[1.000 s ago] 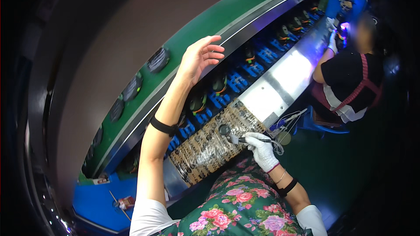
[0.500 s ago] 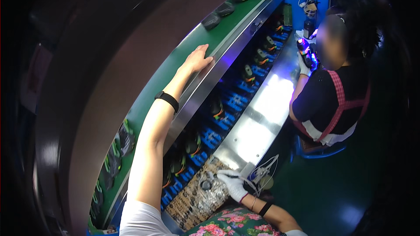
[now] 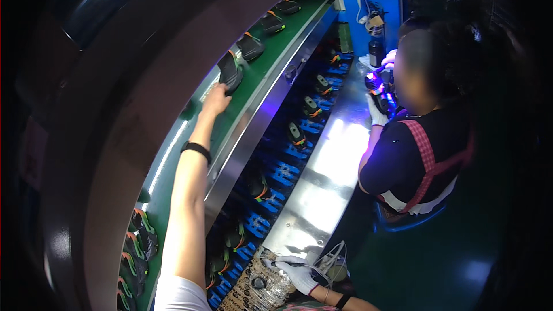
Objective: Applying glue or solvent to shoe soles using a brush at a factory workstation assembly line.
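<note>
Green belting curves away along the upper conveyor [image 3: 271, 63], carrying a row of black shoe uppers with orange trim, and that is where your left hand [image 3: 215, 101] reaches, arm stretched long, fingers loosely spread and just touching the near edge of the closest black upper [image 3: 230, 71]; it is not gripped, the hand lies open against it. To take it cleanly, I judge you should slide the fingers over the collar and pinch the whole piece rather than drag it by an edge, since the next upper [image 3: 251, 46] sits close behind it on the belt. Keep the wrist with the black band [image 3: 196, 149] clear of the steel rail [image 3: 259, 116] under your forearm. Your right hand [image 3: 298, 272], in a white glove, is closed around a slim tool or pen, pressed down on the patterned wrapped piece [image 3: 253, 288] at the near end of the shiny steel bench [image 3: 322, 184]; hold it there so the work does not shift while you lean. Below the rail, the blue fixtures [image 3: 282, 173] of the lower line hold more uppers. Beyond the bench a co-worker [image 3: 420, 155] in a dark top and checked apron straps works under a violet lamp, well apart from your reach
</note>
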`<state>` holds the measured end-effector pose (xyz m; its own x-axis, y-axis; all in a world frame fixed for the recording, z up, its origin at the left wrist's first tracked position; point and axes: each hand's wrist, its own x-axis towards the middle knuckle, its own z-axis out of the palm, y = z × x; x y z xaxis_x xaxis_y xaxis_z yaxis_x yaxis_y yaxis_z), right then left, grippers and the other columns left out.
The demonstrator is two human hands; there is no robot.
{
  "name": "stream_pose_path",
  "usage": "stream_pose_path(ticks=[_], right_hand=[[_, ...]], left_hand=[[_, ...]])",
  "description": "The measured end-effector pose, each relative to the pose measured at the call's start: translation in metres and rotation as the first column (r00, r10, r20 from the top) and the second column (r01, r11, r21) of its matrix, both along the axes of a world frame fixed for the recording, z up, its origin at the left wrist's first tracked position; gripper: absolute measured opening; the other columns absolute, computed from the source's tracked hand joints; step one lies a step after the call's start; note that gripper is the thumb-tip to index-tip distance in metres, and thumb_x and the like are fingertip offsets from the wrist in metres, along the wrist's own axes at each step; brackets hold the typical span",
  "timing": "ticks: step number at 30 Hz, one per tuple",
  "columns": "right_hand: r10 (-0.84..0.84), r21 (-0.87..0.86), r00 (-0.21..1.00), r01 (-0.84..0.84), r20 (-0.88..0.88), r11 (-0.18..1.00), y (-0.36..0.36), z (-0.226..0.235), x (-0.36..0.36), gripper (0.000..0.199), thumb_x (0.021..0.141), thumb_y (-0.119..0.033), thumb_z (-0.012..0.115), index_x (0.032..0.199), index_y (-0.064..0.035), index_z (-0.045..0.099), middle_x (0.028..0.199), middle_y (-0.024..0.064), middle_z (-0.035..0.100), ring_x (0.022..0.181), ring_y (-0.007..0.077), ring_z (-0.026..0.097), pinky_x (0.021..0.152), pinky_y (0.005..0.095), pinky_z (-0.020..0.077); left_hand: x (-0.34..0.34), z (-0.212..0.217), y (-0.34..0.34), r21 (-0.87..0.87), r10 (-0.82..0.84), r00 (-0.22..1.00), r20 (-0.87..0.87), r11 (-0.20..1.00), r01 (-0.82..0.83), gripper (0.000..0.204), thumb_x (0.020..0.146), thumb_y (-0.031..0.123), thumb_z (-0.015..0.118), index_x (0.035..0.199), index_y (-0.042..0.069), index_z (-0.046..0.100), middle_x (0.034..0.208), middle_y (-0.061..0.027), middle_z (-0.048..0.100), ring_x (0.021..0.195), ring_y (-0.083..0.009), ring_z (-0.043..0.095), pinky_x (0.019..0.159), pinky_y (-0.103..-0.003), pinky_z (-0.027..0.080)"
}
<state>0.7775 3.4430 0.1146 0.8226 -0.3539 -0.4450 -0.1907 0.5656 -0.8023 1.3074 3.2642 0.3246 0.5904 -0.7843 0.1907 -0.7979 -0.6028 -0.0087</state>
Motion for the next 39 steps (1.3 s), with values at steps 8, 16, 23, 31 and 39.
stream_pose_path(ticks=[8,16,23,31,39], right_hand=[[0.031,0.053,0.998,-0.033,0.049,0.998,0.010,0.009,0.016,0.023,0.088,-0.017,0.076,0.103,0.0001,0.077,0.103,0.0061,0.076,0.093,0.0104,0.068,0.087,0.0247,0.0526],[0.072,0.049,0.997,-0.074,0.040,0.996,0.031,-0.013,0.025,0.016,0.093,-0.017,0.074,0.104,-0.0048,0.076,0.088,-0.0039,0.069,0.083,0.0037,0.061,0.070,0.0193,0.0484],[0.073,0.157,0.989,-0.093,0.130,0.983,0.014,0.048,0.000,0.022,0.093,-0.017,0.074,0.112,-0.0064,0.075,0.101,-0.0027,0.073,0.082,0.0038,0.061,0.073,0.0210,0.0495],[0.115,-0.427,0.932,0.047,0.345,0.903,0.007,0.147,-0.067,0.028,0.096,0.001,0.060,0.121,-0.0013,0.071,0.107,0.0094,0.075,0.093,0.0130,0.069,0.083,0.0289,0.0545],[0.245,-0.074,0.854,-0.239,0.459,0.968,0.069,0.183,-0.063,0.020,0.093,-0.003,0.069,0.113,0.0005,0.072,0.108,0.0068,0.072,0.099,0.0125,0.067,0.087,0.0267,0.0540]], left_hand=[[-0.087,0.041,0.144,-0.075,-0.175,0.975,-0.136,0.983,0.166,0.018,0.080,0.010,0.073,0.090,0.002,0.061,0.091,-0.0136,0.065,0.084,-0.0332,0.066,0.070,-0.043,0.050],[-0.234,0.042,0.355,-0.718,-0.378,0.635,-0.674,0.538,-0.442,0.016,0.098,0.017,0.064,0.108,0.006,0.058,0.129,-0.0109,0.054,0.106,-0.0224,0.063,0.091,-0.039,0.057],[-0.380,0.075,0.474,-0.903,0.044,0.916,-0.398,0.159,-0.399,0.018,0.096,0.011,0.053,0.113,0.008,0.050,0.132,-0.0142,0.054,0.117,-0.0259,0.059,0.101,-0.040,0.052],[-0.465,0.032,0.522,-0.733,0.171,0.744,-0.646,0.133,-0.667,0.028,0.104,0.027,0.055,0.112,0.004,0.068,0.104,-0.0012,0.064,0.100,-0.0108,0.059,0.090,-0.028,0.047],[-0.495,-0.092,0.488,-0.194,-0.492,0.060,-0.869,0.226,-0.955,0.034,0.102,0.035,0.056,0.111,0.004,0.067,0.105,-0.0079,0.072,0.093,-0.0189,0.070,0.086,-0.035,0.057]])
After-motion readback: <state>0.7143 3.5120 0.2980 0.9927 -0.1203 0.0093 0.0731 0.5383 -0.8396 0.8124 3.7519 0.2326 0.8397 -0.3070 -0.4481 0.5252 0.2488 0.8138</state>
